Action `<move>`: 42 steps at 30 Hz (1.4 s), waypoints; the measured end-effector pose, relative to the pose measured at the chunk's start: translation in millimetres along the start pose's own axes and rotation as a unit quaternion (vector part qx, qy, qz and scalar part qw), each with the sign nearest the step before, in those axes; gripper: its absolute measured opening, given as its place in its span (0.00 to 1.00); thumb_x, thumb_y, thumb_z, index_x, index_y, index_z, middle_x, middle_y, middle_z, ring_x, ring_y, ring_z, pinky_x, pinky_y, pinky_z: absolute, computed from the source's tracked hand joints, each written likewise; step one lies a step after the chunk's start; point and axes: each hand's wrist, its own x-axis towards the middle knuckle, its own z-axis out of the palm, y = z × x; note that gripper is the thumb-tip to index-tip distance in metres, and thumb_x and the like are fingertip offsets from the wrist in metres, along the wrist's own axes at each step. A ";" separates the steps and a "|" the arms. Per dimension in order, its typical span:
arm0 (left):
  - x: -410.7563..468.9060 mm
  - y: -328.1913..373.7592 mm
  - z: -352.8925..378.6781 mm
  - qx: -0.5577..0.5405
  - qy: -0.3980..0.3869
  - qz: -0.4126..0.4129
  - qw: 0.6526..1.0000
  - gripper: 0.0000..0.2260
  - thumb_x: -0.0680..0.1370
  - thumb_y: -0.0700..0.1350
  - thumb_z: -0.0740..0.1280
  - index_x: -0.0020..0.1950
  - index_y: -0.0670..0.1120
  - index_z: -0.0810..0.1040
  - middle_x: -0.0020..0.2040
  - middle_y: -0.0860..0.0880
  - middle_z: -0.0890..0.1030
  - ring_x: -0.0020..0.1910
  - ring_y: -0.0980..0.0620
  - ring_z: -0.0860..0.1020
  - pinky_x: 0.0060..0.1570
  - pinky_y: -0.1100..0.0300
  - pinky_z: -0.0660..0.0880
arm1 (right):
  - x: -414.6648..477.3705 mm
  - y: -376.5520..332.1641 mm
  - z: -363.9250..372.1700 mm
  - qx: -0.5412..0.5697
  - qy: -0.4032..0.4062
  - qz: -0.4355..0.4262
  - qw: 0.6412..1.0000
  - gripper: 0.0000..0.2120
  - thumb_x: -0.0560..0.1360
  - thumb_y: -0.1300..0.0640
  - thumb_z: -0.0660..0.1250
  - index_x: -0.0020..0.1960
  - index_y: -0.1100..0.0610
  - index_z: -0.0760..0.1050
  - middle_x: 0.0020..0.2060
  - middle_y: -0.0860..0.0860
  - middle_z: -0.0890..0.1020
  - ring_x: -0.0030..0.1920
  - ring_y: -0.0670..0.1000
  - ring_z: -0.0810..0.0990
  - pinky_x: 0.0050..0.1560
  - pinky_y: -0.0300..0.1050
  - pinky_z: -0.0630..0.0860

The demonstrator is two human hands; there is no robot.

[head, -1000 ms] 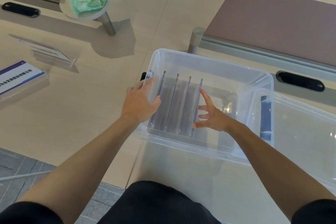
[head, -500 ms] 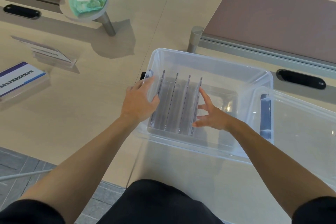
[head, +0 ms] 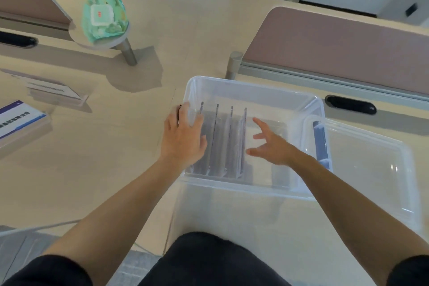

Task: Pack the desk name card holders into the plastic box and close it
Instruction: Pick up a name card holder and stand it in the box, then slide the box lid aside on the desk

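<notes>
Drawn back slightly from the rightmost holder since a second ago, right hand (head: 270, 146) now hovering inside the plastic box (head: 255, 90), fingers spread wide and holding nothing, apart from the acrylic sheets. Left hand (head: 183, 139) much as before, draped over the box's left rim, fingers loosely open and resting against the wall and the nearest holder, gripping nothing firmly as far as can be told. Four name card holders (head: 224, 139) standing upright on edge in a row along the left part of the box, close together, roughly parallel. Right part of the box floor bare, so room judged enough for more. Two more name card holders (head: 55, 90) lying out on the surface (head: 111, 146) well to the left, one clear and one nearer with a blue-and-white printed card (head: 16, 118); both not yet packed. Lid (head: 371, 165) lying open-side-up just right of the box, touching or overlapping its right rim, with a blue latch (head: 321, 139) visible at that edge. Judged somewhat past halfway: four in, at least two left to fetch, then lid to be lifted over and clipped shut. Pack of wet wipes (head: 104, 18) on a small round stand at far left, apparently no part of the job.
</notes>
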 end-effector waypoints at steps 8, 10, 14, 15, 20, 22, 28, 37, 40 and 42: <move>18.0 81.7 -23.5 -0.210 -0.147 0.187 0.948 0.19 0.79 0.50 0.62 0.70 0.49 0.71 0.67 0.45 0.73 0.67 0.43 0.68 0.65 0.48 0.68 | -108.7 -2.9 -53.1 -0.124 0.187 0.091 0.970 0.16 0.75 0.36 0.65 0.56 0.44 0.78 0.47 0.45 0.82 0.49 0.49 0.80 0.54 0.50 0.76; 21.4 108.9 -22.3 -0.230 -0.179 0.228 0.929 0.17 0.80 0.48 0.62 0.68 0.50 0.73 0.66 0.46 0.75 0.65 0.44 0.71 0.63 0.47 0.71 | -133.2 8.6 -64.9 -0.155 0.205 0.118 0.959 0.13 0.77 0.37 0.62 0.50 0.45 0.78 0.47 0.48 0.83 0.48 0.51 0.80 0.53 0.50 0.76; 28.6 166.0 -25.6 -0.232 -0.183 0.289 0.910 0.16 0.80 0.49 0.62 0.67 0.50 0.74 0.64 0.48 0.77 0.63 0.46 0.74 0.64 0.49 0.71 | -174.6 42.0 -84.9 -0.182 0.228 0.167 0.942 0.15 0.77 0.38 0.63 0.52 0.47 0.79 0.49 0.50 0.84 0.48 0.51 0.79 0.52 0.48 0.76; 30.4 182.0 -26.4 -0.224 -0.185 0.301 0.908 0.16 0.80 0.50 0.62 0.68 0.50 0.73 0.65 0.48 0.77 0.62 0.45 0.74 0.64 0.49 0.71 | -184.3 52.3 -91.0 -0.184 0.231 0.177 0.939 0.17 0.76 0.38 0.64 0.54 0.49 0.79 0.49 0.50 0.83 0.48 0.51 0.79 0.51 0.47 0.75; 46.2 261.0 -16.2 -0.180 -0.207 0.343 0.898 0.18 0.79 0.51 0.63 0.69 0.49 0.73 0.66 0.46 0.74 0.65 0.43 0.71 0.63 0.49 0.70 | -205.5 120.6 -126.7 -0.173 0.221 0.207 0.937 0.20 0.75 0.38 0.68 0.59 0.51 0.79 0.49 0.51 0.84 0.47 0.50 0.78 0.50 0.44 0.71; 60.8 293.1 -8.1 -0.155 -0.201 0.344 0.904 0.18 0.79 0.51 0.63 0.69 0.49 0.73 0.66 0.47 0.74 0.66 0.43 0.70 0.66 0.47 0.67 | -200.4 156.3 -144.6 -0.175 0.210 0.210 0.939 0.21 0.74 0.37 0.68 0.60 0.50 0.78 0.49 0.49 0.83 0.47 0.50 0.77 0.49 0.44 0.70; 104.4 386.8 29.7 -0.065 -0.272 0.210 0.937 0.27 0.77 0.54 0.67 0.73 0.49 0.66 0.70 0.43 0.68 0.66 0.41 0.71 0.61 0.49 0.72 | -155.2 272.9 -210.8 -0.201 0.165 0.210 0.942 0.27 0.71 0.32 0.68 0.63 0.48 0.75 0.57 0.49 0.82 0.50 0.50 0.78 0.55 0.48 0.76; 135.4 425.8 112.2 -0.079 -0.391 -0.138 0.907 0.44 0.73 0.51 0.71 0.78 0.46 0.45 0.72 0.36 0.56 0.68 0.35 0.67 0.62 0.47 0.70 | -84.6 390.7 -265.3 -0.127 0.155 0.276 0.940 0.46 0.68 0.34 0.73 0.76 0.54 0.58 0.72 0.60 0.64 0.69 0.65 0.68 0.64 0.61 0.71; 138.4 425.7 126.1 -0.077 -0.341 -0.148 0.925 0.44 0.70 0.52 0.74 0.77 0.49 0.49 0.69 0.37 0.61 0.66 0.35 0.67 0.60 0.45 0.70 | -68.8 410.9 -274.9 -0.035 0.175 0.286 0.941 0.49 0.68 0.35 0.73 0.78 0.55 0.53 0.74 0.62 0.61 0.71 0.68 0.64 0.68 0.64 0.68; 140.9 427.4 130.7 -0.107 -0.320 -0.179 0.924 0.46 0.69 0.54 0.76 0.77 0.50 0.50 0.70 0.37 0.61 0.69 0.35 0.65 0.62 0.43 0.70 | -60.2 423.2 -280.5 0.046 0.196 0.297 0.934 0.50 0.68 0.35 0.73 0.78 0.56 0.53 0.73 0.62 0.62 0.72 0.68 0.64 0.69 0.63 0.67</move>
